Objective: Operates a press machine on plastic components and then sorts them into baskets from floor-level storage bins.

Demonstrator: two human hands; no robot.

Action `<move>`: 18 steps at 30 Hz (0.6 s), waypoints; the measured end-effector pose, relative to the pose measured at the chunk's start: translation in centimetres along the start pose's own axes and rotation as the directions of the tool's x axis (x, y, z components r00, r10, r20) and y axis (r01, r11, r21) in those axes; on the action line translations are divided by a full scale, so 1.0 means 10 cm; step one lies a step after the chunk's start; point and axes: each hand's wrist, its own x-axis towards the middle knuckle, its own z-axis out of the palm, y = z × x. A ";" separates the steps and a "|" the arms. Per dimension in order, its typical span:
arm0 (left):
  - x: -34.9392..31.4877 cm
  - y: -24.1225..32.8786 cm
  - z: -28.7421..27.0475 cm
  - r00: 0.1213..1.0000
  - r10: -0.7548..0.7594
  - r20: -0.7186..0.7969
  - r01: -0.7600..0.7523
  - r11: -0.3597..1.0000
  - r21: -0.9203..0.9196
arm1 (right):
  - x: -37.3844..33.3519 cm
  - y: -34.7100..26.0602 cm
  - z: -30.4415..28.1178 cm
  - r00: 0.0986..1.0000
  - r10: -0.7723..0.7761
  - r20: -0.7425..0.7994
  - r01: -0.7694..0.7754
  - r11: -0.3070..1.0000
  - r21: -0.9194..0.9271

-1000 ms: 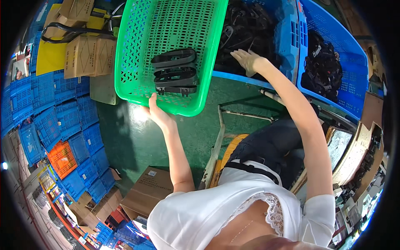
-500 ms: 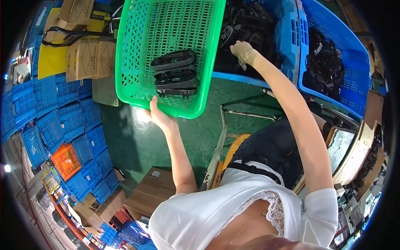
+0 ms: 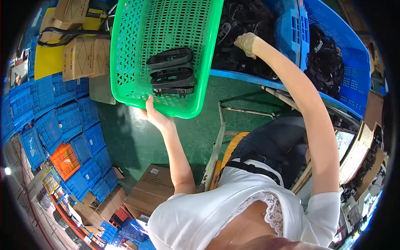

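Note:
My left hand (image 3: 159, 119) grips the near rim of a green perforated plastic basket (image 3: 206, 66), its thumb over the edge and its other fingers hidden underneath. Inside that basket, near its front, lie several black oval plastic frames (image 3: 171, 75) in a row. Over a blue crate (image 3: 250, 79) at the upper right is my right hand (image 3: 247, 44), in what looks like a thin pale glove. Its fingers curl down against a heap of black plastic parts (image 3: 233, 52); whatever they hold, if anything, is hidden.
Another blue crate (image 3: 354, 71) of black parts stands to the right. Stacked blue crates (image 3: 62, 121) and an orange crate (image 3: 64, 160) line the left, with cardboard boxes (image 3: 79, 56) beyond. A metal-framed stool (image 3: 221, 137) and a cardboard box (image 3: 150, 189) are close to me.
The green basket has shifted slightly left with my left hand. My right hand has moved a little right and farther away, its fingers now more curled over the black parts.

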 end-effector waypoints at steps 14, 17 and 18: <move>0.02 -0.03 -0.02 1.000 -0.006 0.000 0.006 1.000 0.003 | -0.87 1.02 0.04 0.730 0.198 -0.655 0.489 0.518 0.702; -0.01 0.00 0.05 1.000 -0.008 0.002 0.008 0.999 -0.034 | -1.07 1.33 0.06 0.533 0.459 -0.711 0.529 0.475 0.703; -0.01 0.02 0.03 1.000 -0.009 -0.017 0.009 1.000 -0.005 | -1.18 1.14 -0.15 0.552 0.475 -0.685 0.727 0.128 0.674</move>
